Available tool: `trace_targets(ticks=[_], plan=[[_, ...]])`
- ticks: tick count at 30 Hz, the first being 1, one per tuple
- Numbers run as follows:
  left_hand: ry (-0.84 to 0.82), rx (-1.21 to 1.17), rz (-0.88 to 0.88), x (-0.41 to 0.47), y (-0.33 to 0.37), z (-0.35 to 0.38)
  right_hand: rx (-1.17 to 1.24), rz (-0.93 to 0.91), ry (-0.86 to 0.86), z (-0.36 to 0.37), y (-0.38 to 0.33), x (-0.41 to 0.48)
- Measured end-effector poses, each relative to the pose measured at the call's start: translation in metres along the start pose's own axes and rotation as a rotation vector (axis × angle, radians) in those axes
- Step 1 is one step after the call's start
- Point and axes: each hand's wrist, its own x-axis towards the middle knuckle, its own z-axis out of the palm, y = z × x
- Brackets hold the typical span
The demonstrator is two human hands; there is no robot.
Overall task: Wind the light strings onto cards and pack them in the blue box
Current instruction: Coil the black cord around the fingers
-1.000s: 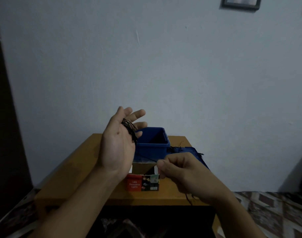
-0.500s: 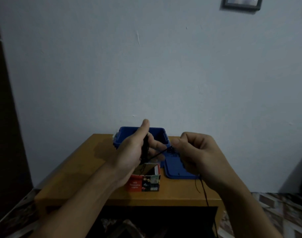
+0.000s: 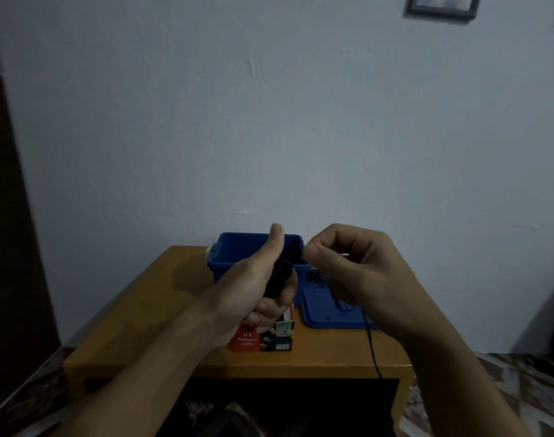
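My left hand (image 3: 256, 285) is raised over the table with its thumb up, its fingers curled round a dark coil of light string (image 3: 278, 277). My right hand (image 3: 348, 266) is level with it to the right and pinches the thin black strand between thumb and fingers. The loose strand (image 3: 370, 345) hangs from that hand past the table's front edge. Behind the hands stands the open blue box (image 3: 234, 252). Its blue lid (image 3: 326, 313) lies flat on the table to the right. I see no winding card.
A small red and dark retail carton (image 3: 263, 340) marked as LED lights stands open near the front of the wooden table (image 3: 162, 310). A pale wall rises right behind the table. Patterned floor shows on both sides, and a dark doorway edge is at the left.
My left hand closed from an open palm with string looped over the fingers to a thumb-up grip on the coil. My right hand rose and moved right, drawing the strand with it.
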Motion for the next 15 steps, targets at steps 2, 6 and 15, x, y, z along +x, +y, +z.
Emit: trace_targets(ticks=[2, 6, 15], plan=[[-0.013, -0.008, 0.005, 0.000, 0.000, -0.001, 0.037, -0.012, -0.047, 0.001, -0.002, 0.000], [-0.093, -0.049, -0.006, -0.003, 0.001, 0.000, -0.094, -0.001, 0.005, 0.004, 0.008, 0.005], [-0.371, -0.536, 0.095, -0.002, 0.002, -0.009, -0.020, 0.136, -0.002, 0.012, 0.033, 0.000]])
